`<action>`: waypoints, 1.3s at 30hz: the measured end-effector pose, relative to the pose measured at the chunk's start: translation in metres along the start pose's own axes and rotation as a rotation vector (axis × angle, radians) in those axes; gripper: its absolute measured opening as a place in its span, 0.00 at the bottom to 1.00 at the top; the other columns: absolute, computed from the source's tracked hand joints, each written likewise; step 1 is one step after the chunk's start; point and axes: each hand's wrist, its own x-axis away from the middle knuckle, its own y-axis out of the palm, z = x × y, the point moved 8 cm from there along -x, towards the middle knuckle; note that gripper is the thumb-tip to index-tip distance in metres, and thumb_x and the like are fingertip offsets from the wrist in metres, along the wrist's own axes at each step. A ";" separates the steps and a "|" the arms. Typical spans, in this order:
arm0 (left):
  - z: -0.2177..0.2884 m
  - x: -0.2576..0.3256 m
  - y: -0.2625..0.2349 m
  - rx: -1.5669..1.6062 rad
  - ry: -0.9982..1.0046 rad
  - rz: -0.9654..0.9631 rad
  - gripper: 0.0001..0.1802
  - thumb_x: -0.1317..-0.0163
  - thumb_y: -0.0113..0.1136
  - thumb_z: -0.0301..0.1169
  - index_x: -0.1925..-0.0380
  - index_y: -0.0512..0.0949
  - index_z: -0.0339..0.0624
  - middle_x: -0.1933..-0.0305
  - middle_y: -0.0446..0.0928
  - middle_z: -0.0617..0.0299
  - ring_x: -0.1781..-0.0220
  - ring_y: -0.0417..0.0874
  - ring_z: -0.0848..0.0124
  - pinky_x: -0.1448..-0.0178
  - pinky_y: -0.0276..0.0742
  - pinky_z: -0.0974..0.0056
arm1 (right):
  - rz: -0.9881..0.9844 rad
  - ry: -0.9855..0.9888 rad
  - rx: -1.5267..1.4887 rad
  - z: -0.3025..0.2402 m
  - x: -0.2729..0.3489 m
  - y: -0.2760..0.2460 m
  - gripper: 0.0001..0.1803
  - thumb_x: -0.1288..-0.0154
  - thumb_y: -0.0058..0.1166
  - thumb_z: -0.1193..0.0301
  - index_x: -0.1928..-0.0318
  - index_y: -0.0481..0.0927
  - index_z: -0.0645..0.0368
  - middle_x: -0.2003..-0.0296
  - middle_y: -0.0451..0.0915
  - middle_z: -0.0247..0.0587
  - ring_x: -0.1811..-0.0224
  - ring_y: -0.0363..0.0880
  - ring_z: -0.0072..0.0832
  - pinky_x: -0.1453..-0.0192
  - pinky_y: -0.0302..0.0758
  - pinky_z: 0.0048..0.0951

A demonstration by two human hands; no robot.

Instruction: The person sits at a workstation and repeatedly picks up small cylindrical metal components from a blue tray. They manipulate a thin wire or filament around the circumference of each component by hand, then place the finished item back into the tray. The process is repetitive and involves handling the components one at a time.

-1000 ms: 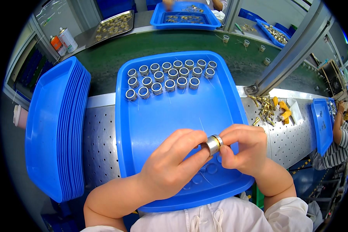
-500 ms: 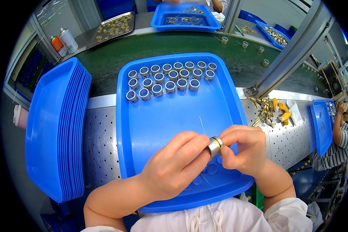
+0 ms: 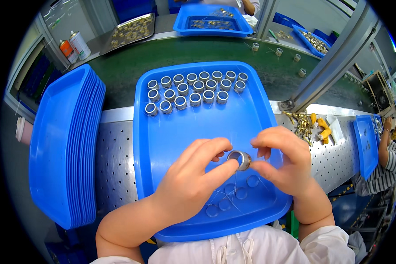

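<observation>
A small silver metal ring with a brass-coloured edge (image 3: pixel 240 159) is pinched between the fingertips of my left hand (image 3: pixel 191 180) and my right hand (image 3: pixel 284 160), just above the near half of a blue plastic tray (image 3: pixel 163 145). At the tray's far end stand several like silver rings (image 3: pixel 193 90) in three rows. Several clear round discs (image 3: pixel 233 196) lie on the tray floor under my hands.
A stack of blue trays (image 3: pixel 64 145) stands at the left. Brass parts and yellow pieces (image 3: pixel 310 125) lie on the perforated metal bench at the right. Beyond the green belt are a metal tray of parts (image 3: pixel 130 28), another blue tray (image 3: pixel 211 20), two cans (image 3: pixel 75 46). A co-worker (image 3: pixel 389 152) sits far right.
The ring has turned in my fingers, so its open end now faces up toward me. Both hands stay in about the same place over the tray.
</observation>
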 end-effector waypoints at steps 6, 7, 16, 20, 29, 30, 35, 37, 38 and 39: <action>-0.007 0.001 0.007 0.141 -0.112 -0.065 0.13 0.52 0.65 0.22 0.65 0.76 0.37 0.60 0.75 0.54 0.64 0.77 0.62 0.60 0.75 0.64 | -0.204 -0.069 0.060 -0.007 0.001 0.014 0.16 0.53 0.66 0.76 0.61 0.80 0.58 0.64 0.76 0.40 0.64 0.78 0.33 0.62 0.76 0.29; -0.009 0.002 0.007 0.176 -0.147 -0.067 0.13 0.52 0.65 0.22 0.64 0.75 0.37 0.59 0.75 0.54 0.63 0.77 0.62 0.59 0.75 0.64 | -0.211 -0.064 0.056 -0.007 0.003 0.016 0.15 0.53 0.66 0.77 0.62 0.80 0.58 0.65 0.77 0.40 0.64 0.78 0.33 0.63 0.76 0.29; -0.031 0.007 -0.005 0.545 -0.361 0.085 0.10 0.43 0.57 0.19 0.60 0.73 0.33 0.57 0.72 0.55 0.57 0.73 0.71 0.52 0.71 0.69 | 0.019 -0.059 -0.121 0.006 0.005 0.000 0.13 0.56 0.67 0.82 0.66 0.81 0.61 0.64 0.81 0.43 0.67 0.81 0.31 0.66 0.77 0.25; -0.032 0.014 0.015 0.916 -0.545 -0.038 0.09 0.42 0.55 0.17 0.61 0.77 0.30 0.57 0.73 0.55 0.58 0.74 0.73 0.53 0.72 0.71 | 0.063 -0.102 -0.105 -0.002 0.004 0.001 0.13 0.57 0.67 0.82 0.67 0.81 0.61 0.65 0.81 0.43 0.67 0.81 0.30 0.66 0.78 0.24; -0.029 0.013 0.011 0.690 -0.439 0.007 0.13 0.53 0.60 0.14 0.64 0.80 0.33 0.62 0.76 0.56 0.63 0.77 0.73 0.60 0.75 0.71 | -0.013 -0.055 -0.061 -0.012 0.009 0.011 0.13 0.58 0.69 0.80 0.68 0.81 0.62 0.73 0.80 0.40 0.76 0.79 0.25 0.74 0.75 0.22; -0.027 0.011 0.008 0.630 -0.400 0.015 0.14 0.55 0.61 0.14 0.65 0.80 0.34 0.63 0.77 0.56 0.65 0.78 0.74 0.61 0.75 0.72 | -0.042 -0.034 -0.070 -0.012 0.009 0.013 0.13 0.58 0.69 0.80 0.68 0.81 0.62 0.74 0.80 0.39 0.77 0.78 0.24 0.75 0.75 0.21; -0.019 0.008 0.001 0.423 -0.266 0.092 0.15 0.60 0.64 0.18 0.68 0.80 0.38 0.69 0.77 0.59 0.73 0.78 0.70 0.70 0.75 0.69 | -0.028 0.042 -0.176 -0.010 0.010 0.015 0.10 0.56 0.68 0.80 0.71 0.81 0.64 0.78 0.79 0.38 0.80 0.77 0.22 0.78 0.72 0.19; -0.016 0.008 -0.001 0.341 -0.224 0.105 0.15 0.62 0.65 0.19 0.69 0.79 0.39 0.69 0.76 0.58 0.74 0.78 0.68 0.71 0.75 0.68 | -0.028 0.070 -0.212 -0.007 0.012 0.015 0.09 0.55 0.68 0.80 0.72 0.81 0.64 0.78 0.80 0.39 0.81 0.76 0.21 0.78 0.71 0.19; -0.013 0.008 -0.003 0.309 -0.187 0.116 0.15 0.64 0.65 0.19 0.70 0.79 0.39 0.70 0.76 0.58 0.74 0.78 0.68 0.71 0.75 0.69 | -0.021 0.077 -0.228 -0.006 0.013 0.016 0.08 0.55 0.68 0.80 0.72 0.81 0.64 0.78 0.80 0.39 0.81 0.76 0.21 0.79 0.71 0.19; -0.011 0.007 -0.004 0.277 -0.151 0.126 0.14 0.65 0.65 0.19 0.72 0.79 0.38 0.71 0.77 0.58 0.74 0.78 0.67 0.71 0.75 0.69 | -0.014 0.085 -0.245 -0.005 0.014 0.016 0.08 0.55 0.67 0.80 0.73 0.81 0.64 0.78 0.80 0.39 0.81 0.76 0.21 0.79 0.70 0.19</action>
